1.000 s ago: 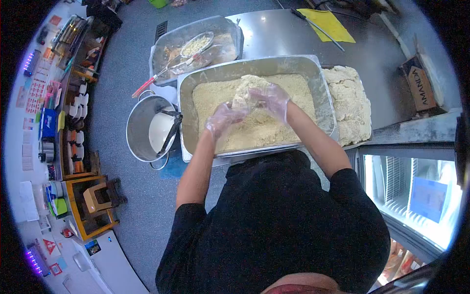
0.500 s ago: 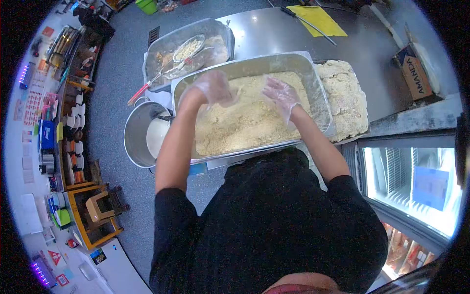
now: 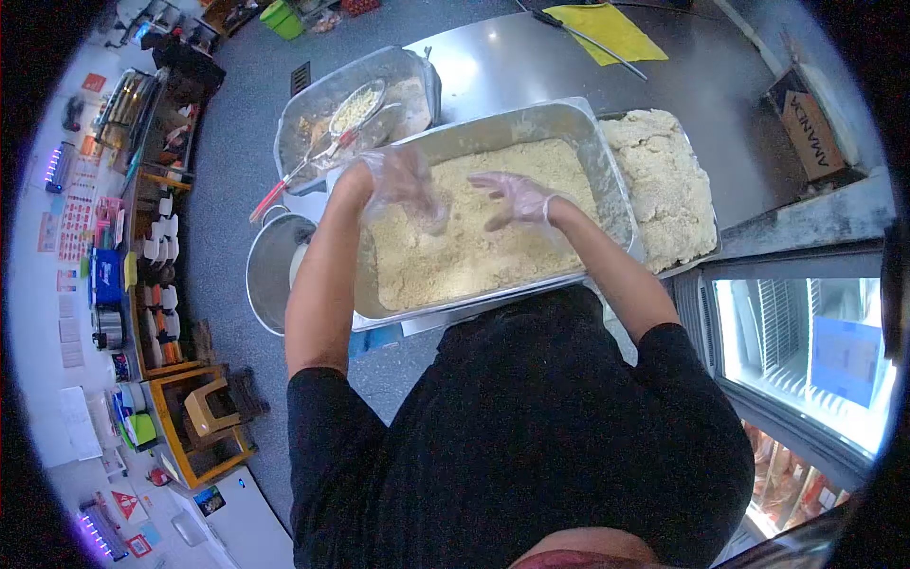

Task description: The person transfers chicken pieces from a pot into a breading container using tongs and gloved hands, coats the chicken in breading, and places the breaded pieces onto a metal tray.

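A deep metal tray (image 3: 616, 180) holds pale yellow, crumbly powder (image 3: 474, 256) with small lumps in it. Over its left half is my left hand (image 3: 408, 190) in a clear plastic glove, blurred by motion, its fingers pointing down at the powder. My right hand (image 3: 519, 199), also gloved, hovers over the middle of the powder with its fingers spread apart and nothing in it. Whether either hand touches the powder is hard to tell.
Right of the tray lies a second tray of coated pieces (image 3: 661, 185). A tub (image 3: 428, 85) behind holds a strainer (image 3: 358, 109) with red handles. At left stands a metal pot (image 3: 270, 266). Farther back are a yellow cloth (image 3: 607, 33) and a cardboard box (image 3: 806, 128).
My right hand has moved left and slightly down, toward the tray's middle. My left hand has shifted slightly down and left. The view has turned a little.
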The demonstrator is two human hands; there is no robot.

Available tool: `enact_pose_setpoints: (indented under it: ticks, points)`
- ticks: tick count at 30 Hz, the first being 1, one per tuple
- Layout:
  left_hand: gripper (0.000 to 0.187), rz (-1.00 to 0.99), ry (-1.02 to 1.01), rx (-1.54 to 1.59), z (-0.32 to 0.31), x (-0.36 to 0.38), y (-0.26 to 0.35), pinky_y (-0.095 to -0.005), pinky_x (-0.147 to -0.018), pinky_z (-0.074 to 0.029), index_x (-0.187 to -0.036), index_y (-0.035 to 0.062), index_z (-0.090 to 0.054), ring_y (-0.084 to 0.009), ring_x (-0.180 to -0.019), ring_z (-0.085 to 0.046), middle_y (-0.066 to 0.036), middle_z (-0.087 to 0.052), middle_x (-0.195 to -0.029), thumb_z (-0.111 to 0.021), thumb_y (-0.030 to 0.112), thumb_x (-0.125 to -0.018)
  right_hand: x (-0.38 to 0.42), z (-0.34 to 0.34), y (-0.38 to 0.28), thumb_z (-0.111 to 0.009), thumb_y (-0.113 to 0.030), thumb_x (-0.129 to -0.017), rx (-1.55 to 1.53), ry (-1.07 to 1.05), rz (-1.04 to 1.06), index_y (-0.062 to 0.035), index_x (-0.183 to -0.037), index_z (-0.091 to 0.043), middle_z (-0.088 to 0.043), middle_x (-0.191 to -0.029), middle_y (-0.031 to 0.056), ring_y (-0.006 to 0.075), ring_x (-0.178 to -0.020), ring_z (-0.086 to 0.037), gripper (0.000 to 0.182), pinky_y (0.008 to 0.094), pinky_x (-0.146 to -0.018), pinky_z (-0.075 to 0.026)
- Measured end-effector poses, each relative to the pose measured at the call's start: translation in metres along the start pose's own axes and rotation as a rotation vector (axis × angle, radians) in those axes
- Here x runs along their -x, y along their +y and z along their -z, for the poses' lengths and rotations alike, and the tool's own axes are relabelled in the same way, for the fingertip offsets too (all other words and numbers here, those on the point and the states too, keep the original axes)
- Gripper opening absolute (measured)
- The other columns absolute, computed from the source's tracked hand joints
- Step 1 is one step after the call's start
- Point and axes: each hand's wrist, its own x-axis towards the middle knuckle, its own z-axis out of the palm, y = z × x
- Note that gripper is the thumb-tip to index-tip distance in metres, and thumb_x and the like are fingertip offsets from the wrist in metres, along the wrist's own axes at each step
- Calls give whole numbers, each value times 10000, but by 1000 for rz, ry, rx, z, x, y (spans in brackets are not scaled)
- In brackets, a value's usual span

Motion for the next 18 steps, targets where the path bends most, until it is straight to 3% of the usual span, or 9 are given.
enact_pose_setpoints:
  ticks: [5,7,9,10,12,13,15,17,18]
  points:
    - [696,79,31,89,14,10,16,-358,-812,-464,-1042,38,-648,-279,-902,-609,-141,-649,-1000,-810,466,-517,-20,2,9,-818,-209,-629,-347,-106,110,-94,-1389,-334,-445,-1352,134,316,-1224,-437,909,423,-992,-409]
    - [698,58,90,123,17,10,20,-353,-770,-470,-1013,22,-658,-260,-859,-614,-128,-661,-950,-814,479,-509,-27,0,19,-810,-224,-643,-473,-131,90,-91,-1391,-331,-469,-1327,155,317,-1195,-466,898,413,-976,-421]
    - [623,44,131,254,3,-3,3,-334,-603,-449,-944,1,-655,-192,-654,-561,-93,-640,-758,-811,447,-538,-27,1,40,-799,-274,-681,-955,-273,-108,-47,-1379,-335,-568,-1163,182,292,-1059,-567,868,389,-932,-467]
    - [602,27,117,300,7,-1,9,-327,-603,-448,-926,2,-659,-185,-657,-563,-91,-639,-751,-808,447,-550,-18,10,34,-799,-274,-681,-965,-210,-114,-47,-1379,-335,-568,-1163,182,292,-1059,-567,868,389,-932,-467]
    - [581,-24,79,337,9,4,32,-320,-602,-447,-908,2,-663,-179,-661,-564,-88,-639,-744,-805,446,-561,5,29,7,-751,-281,-740,-275,-75,-116,16,-1313,-398,-631,-992,158,260,-865,-632,736,336,-856,-510]
    - [536,1,50,414,8,7,41,-315,-668,-444,-949,-5,-665,-168,-730,-574,-92,-655,-811,-776,402,-618,20,47,2,-751,-281,-740,-284,-55,-130,16,-1313,-398,-631,-992,158,260,-865,-632,736,336,-856,-510]
    - [491,54,25,501,-5,-3,40,-310,-733,-440,-989,-13,-668,-157,-799,-584,-95,-671,-878,-746,357,-675,41,73,-9,-763,-326,-729,-311,-122,-239,-1,-1334,-391,-598,-1131,179,262,-1051,-571,780,352,-894,-467]
    - [449,-443,250,1023,-48,-21,17,-316,-743,-437,-975,-24,-667,-164,-836,-581,-113,-669,-917,-741,316,-692,58,100,3,-797,-351,-675,-465,-133,-219,14,-1322,-399,-603,-1118,192,260,-1057,-570,843,367,-900,-465]
    - [402,-412,274,1026,-50,-29,30,-316,-740,-435,-945,-20,-671,-190,-870,-575,-121,-655,-954,-739,295,-706,70,116,-1,-809,-363,-649,-422,-103,-237,25,-1301,-423,-602,-1116,196,265,-1055,-570,850,367,-907,-460]
